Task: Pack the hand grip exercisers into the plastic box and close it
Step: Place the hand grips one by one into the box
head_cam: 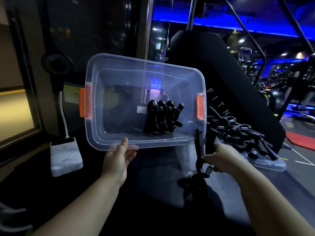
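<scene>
A clear plastic box [119, 147] with orange latches is tilted up toward me, its open side facing the camera. My left hand [119, 159] grips its near rim at the bottom. Several black hand grip exercisers [162, 118] lie packed side by side inside, right of middle. My right hand [219, 159] holds one black exerciser [200, 155] by a handle, spring end down, just outside the box's lower right corner. More exercisers [238, 132] are piled on the clear lid [269, 165] to the right.
A white power bank [65, 155] with a cable and a small black fan [57, 64] stand at the left. A black padded gym bench [230, 82] rises behind the box. Gym machines fill the blue-lit background at right.
</scene>
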Motion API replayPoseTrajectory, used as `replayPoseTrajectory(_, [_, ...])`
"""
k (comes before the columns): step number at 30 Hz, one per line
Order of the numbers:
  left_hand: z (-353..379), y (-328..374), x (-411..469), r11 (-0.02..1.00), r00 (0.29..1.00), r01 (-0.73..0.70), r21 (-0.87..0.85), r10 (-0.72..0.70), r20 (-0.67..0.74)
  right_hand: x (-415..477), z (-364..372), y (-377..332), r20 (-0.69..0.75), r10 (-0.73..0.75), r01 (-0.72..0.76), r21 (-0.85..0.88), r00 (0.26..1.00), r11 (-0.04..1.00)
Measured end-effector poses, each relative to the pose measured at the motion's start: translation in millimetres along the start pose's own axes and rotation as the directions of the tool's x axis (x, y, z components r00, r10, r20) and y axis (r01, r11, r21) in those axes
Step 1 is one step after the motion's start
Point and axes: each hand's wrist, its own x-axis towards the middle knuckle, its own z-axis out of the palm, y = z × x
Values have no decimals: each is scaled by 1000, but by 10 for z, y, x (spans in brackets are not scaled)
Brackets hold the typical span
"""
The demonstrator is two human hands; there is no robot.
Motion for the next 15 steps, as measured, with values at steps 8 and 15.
replayPoseTrajectory(8, [-13,-22,27,1000,1000,10,-15,-10,-5,130,-98,-550,-294,-282,327,119,913,937])
replayPoseTrajectory(15, [5,-24,9,1000,999,16,-27,-17,-34,645,266,-1269,-201,-263,282,71,943,957])
